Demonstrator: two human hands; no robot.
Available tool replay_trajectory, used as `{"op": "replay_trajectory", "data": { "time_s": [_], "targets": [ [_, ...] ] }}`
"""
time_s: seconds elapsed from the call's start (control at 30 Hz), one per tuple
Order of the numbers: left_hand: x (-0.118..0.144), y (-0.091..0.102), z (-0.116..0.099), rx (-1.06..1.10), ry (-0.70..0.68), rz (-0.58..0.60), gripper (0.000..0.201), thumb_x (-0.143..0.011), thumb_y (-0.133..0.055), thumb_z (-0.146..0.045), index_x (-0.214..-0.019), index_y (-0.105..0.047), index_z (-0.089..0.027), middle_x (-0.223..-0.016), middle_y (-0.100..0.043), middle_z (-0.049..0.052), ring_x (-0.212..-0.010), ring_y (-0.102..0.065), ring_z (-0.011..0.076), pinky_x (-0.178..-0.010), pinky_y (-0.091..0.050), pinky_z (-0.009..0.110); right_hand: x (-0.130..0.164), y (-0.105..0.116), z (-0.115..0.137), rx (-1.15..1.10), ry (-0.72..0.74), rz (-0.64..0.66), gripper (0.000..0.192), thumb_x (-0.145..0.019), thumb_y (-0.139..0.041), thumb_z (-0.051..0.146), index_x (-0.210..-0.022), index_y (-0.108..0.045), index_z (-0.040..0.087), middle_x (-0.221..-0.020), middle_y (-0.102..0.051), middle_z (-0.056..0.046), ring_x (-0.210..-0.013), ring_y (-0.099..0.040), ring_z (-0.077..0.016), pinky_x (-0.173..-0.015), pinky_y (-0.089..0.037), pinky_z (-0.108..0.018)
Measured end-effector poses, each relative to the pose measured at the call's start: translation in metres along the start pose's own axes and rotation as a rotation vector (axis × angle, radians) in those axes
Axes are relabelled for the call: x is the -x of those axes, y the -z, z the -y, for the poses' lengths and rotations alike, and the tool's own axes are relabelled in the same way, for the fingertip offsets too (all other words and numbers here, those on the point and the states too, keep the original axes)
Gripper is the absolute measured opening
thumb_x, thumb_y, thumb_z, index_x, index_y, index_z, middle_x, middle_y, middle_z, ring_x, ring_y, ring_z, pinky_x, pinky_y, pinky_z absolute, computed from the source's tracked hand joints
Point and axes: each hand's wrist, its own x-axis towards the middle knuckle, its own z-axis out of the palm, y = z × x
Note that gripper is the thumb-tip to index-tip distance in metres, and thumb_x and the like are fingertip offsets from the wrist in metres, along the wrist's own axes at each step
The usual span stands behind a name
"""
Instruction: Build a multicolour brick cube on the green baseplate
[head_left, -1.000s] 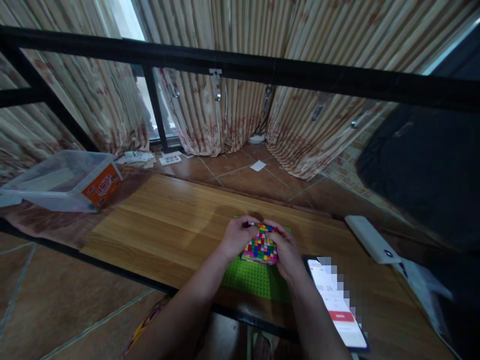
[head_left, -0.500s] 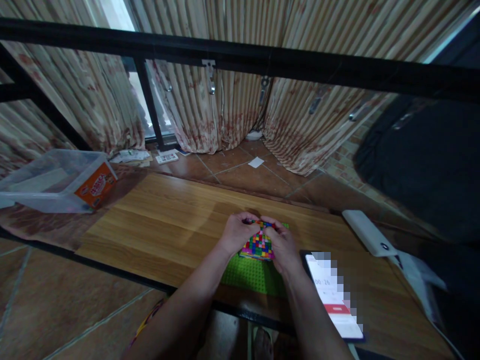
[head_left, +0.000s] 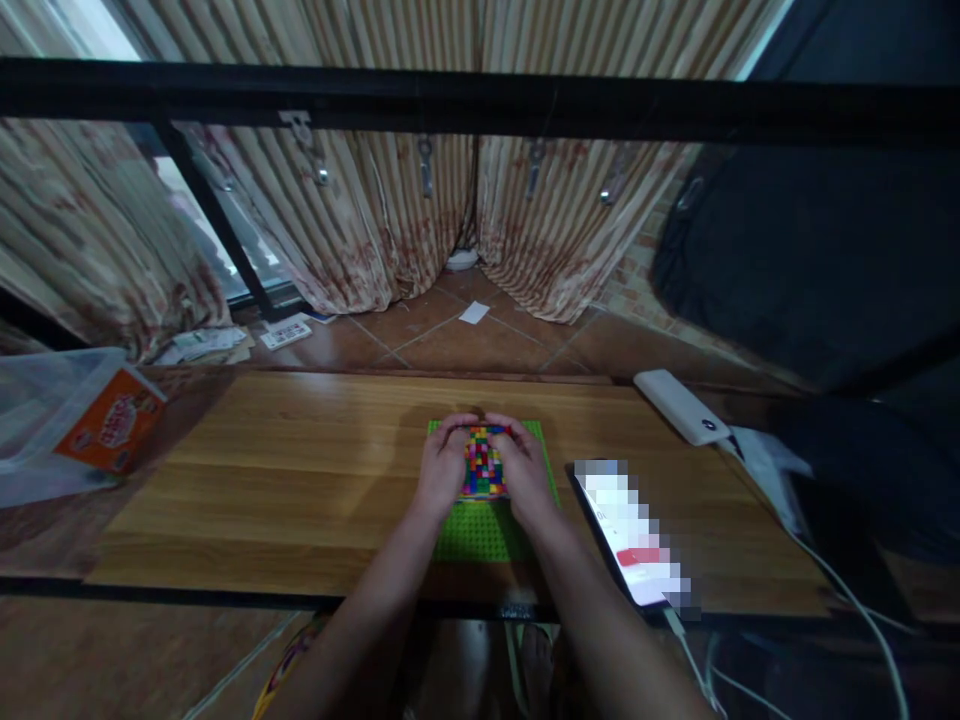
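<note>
Clasping the multicoloured block of small plastic bricks [head_left: 484,463] from either side, the left hand [head_left: 444,466] and right hand [head_left: 525,472] curl narrowly around it, seemingly to steady it; it sits on the green studded baseplate [head_left: 480,528] mid-bench [head_left: 300,470]; a lit phone [head_left: 630,535] lies beside.

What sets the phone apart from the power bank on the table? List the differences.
The phone is dark-framed with a lit screen; the power bank is plain white with no display. The phone lies near the table's front edge, beside the right hand; the power bank sits at the far right corner, away from both hands. Both are flat slabs lying on the wooden top, each with a cable running from it.
</note>
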Motion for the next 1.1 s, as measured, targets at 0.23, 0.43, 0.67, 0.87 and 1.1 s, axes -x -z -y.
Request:
{"op": "replay_trajectory", "data": {
  "time_s": [0.23,0.43,0.67,0.87,1.1],
  "targets": [
    [0.002,-0.002,-0.008,0.114,0.043,-0.063,0.027,-0.077,-0.047,-0.029,-0.086,-0.07,-0.018,-0.093,-0.071,0.003,-0.092,-0.063,0.0189,-0.084,-0.048,0.029,-0.001,0.0,0.005,-0.067,-0.028,-0.054,0.024,-0.07,-0.053,0.031,-0.081,-0.073,0.025,-0.088,-0.072,0.002,-0.09,-0.063,-0.0203,-0.083,-0.046,-0.031],
    [0.003,-0.002,-0.008,0.143,0.068,-0.088,0.028,-0.078,-0.048,-0.032,-0.087,-0.071,-0.017,-0.092,-0.07,0.003,-0.09,-0.063,0.0185,-0.083,-0.048,0.029,-0.001,0.0,0.006,-0.096,-0.04,-0.066,0.024,-0.071,-0.052,0.032,-0.079,-0.073,0.024,-0.088,-0.072,0.001,-0.09,-0.063,-0.0202,-0.083,-0.046,-0.03],
    [0.004,-0.004,-0.011,0.127,0.052,-0.098,0.025,-0.075,-0.05,-0.029,-0.082,-0.071,-0.017,-0.092,-0.071,0.003,-0.092,-0.063,0.0185,-0.086,-0.046,0.028,0.001,-0.003,0.012,-0.078,-0.04,-0.098,0.021,-0.071,-0.053,0.033,-0.075,-0.073,0.025,-0.089,-0.072,0.002,-0.092,-0.063,-0.0194,-0.085,-0.046,-0.031],
    [0.004,-0.006,-0.012,0.173,0.052,-0.101,0.024,-0.072,-0.054,-0.031,-0.08,-0.071,-0.016,-0.091,-0.071,0.004,-0.094,-0.062,0.0194,-0.087,-0.046,0.029,0.0,-0.002,0.011,-0.057,-0.03,-0.109,0.021,-0.072,-0.053,0.033,-0.074,-0.072,0.024,-0.087,-0.072,0.002,-0.091,-0.063,-0.0183,-0.085,-0.045,-0.029],
    [0.003,-0.006,-0.011,0.209,0.061,-0.114,0.022,-0.069,-0.059,-0.032,-0.079,-0.072,-0.016,-0.09,-0.07,0.003,-0.094,-0.061,0.0193,-0.087,-0.045,0.029,0.001,-0.004,0.009,-0.088,-0.036,-0.112,0.021,-0.074,-0.054,0.032,-0.076,-0.073,0.024,-0.089,-0.073,0.001,-0.089,-0.064,-0.0174,-0.083,-0.046,-0.028]
  ]
}}
